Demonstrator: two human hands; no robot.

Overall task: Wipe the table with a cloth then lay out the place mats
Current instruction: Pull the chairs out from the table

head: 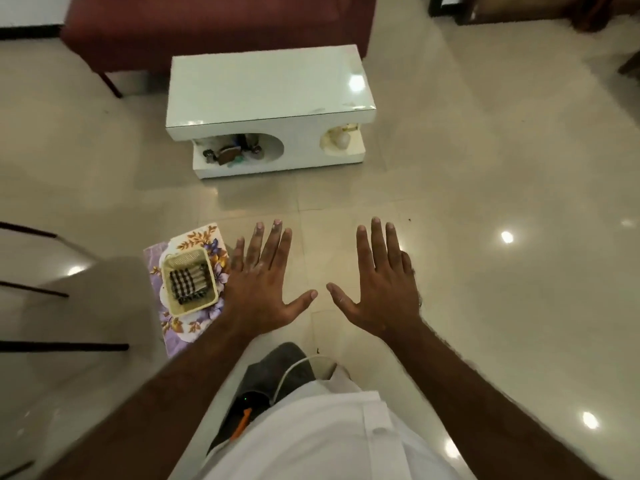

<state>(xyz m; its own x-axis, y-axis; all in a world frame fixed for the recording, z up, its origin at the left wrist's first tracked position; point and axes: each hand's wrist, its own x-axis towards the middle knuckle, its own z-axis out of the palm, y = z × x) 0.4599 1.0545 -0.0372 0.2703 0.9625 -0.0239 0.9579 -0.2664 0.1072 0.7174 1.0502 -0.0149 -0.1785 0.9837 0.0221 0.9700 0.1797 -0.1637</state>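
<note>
A low white table (pixel 266 84) with a glossy bare top stands on the floor ahead of me. Both my hands are stretched out, palms down, fingers spread and straight, holding nothing. My left hand (pixel 263 282) hovers just right of a cream basket (pixel 189 281) that contains a dark checked cloth (pixel 188 281). The basket sits on a floral purple-and-white surface (pixel 197 237), partly hidden by my left forearm. My right hand (pixel 377 282) hangs over bare floor, well short of the table.
The table's lower shelf holds small items (pixel 230 154) and a pale object (pixel 341 140). A maroon sofa (pixel 214 26) stands behind it. Chair legs (pixel 62 347) are at my left. Glossy cream floor tiles (pixel 502 168) spread to the right.
</note>
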